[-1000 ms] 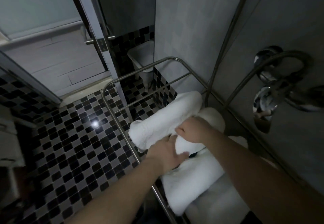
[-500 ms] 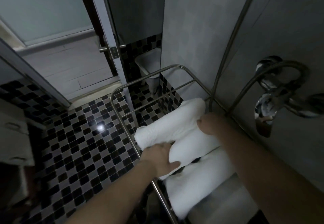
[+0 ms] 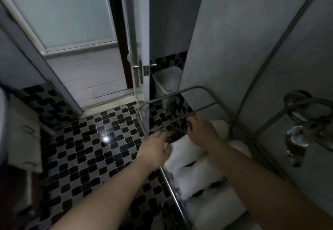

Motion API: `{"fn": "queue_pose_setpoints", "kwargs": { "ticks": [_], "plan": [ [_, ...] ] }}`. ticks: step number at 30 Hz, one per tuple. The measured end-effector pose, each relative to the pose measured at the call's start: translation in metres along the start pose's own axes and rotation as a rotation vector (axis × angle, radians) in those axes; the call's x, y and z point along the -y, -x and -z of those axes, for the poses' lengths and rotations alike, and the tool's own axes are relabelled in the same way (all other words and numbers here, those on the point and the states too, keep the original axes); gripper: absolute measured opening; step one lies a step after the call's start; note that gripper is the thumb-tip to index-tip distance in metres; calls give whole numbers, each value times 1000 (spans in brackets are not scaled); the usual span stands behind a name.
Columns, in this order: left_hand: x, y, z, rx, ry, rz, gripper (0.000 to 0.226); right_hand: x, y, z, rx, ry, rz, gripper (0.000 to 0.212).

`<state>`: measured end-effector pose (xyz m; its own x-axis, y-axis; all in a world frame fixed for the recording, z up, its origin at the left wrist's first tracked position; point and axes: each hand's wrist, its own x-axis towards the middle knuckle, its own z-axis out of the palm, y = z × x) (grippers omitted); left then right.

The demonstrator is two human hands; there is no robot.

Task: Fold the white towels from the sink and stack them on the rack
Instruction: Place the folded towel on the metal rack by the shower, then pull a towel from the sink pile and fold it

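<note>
Below you on the left, a black-and-grey checkered floor (image 3: 86,157) shows a bright glare spot (image 3: 105,139). Far ahead, a white door (image 3: 136,31) with a metal handle (image 3: 135,67) stands edge-on, with a white bin (image 3: 168,80) just right of it. On the right wall you have a tap (image 3: 297,139) and a hose (image 3: 270,53).

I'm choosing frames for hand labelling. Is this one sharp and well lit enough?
Head view: dim throughout; left hand and right hand are motion-smeared, finger edges soft; the white towels blow out with little texture; a glare spot sits on the floor tiles; the wide-angle lens leans the door outward.
</note>
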<state>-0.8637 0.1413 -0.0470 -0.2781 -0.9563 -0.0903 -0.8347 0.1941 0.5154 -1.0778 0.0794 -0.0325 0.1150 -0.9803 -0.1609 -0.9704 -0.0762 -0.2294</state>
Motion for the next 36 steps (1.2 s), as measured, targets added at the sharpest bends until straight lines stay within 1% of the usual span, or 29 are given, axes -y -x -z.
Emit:
{"fn": "queue_pose_setpoints", "kwargs": {
  "ticks": [2,7,9,12,15,16,18,23,24,26,29,31,33,36],
  "plan": [
    [24,-2,18,-41,23,32,47,29,-15,0,14,4,36,41],
    [120,4,78,-160,78,97,43,140,-62,-1,25,34,178,42],
    [158,6,101,-220,98,117,39,184,-78,-3,1,34,233,38],
    [231,17,142,-301,112,212,38,271,-103,-11,-41,43,316,28],
    [312,45,186,-328,150,343,43,370,-121,-26,-12,1,402,15],
    [324,51,194,-326,153,353,43,386,-122,-27,11,-12,423,15],
    [371,73,222,-343,147,401,43,446,-132,-38,36,-25,505,16],
    [437,117,264,-434,126,517,40,546,-151,-56,67,-35,623,16],
    [457,131,274,-449,111,564,41,574,-156,-64,82,-33,661,16],
    [482,148,285,-451,121,630,43,611,-164,-73,105,-54,707,16],
    [528,180,301,-495,166,799,45,684,-182,-98,172,-55,833,16],
    [544,192,305,-508,185,861,46,714,-190,-109,211,-42,890,16],
    [572,207,311,-554,222,977,46,762,-202,-129,259,7,979,15],
    [602,222,319,-626,272,1117,45,811,-215,-148,310,33,1063,14]
  ]
}}
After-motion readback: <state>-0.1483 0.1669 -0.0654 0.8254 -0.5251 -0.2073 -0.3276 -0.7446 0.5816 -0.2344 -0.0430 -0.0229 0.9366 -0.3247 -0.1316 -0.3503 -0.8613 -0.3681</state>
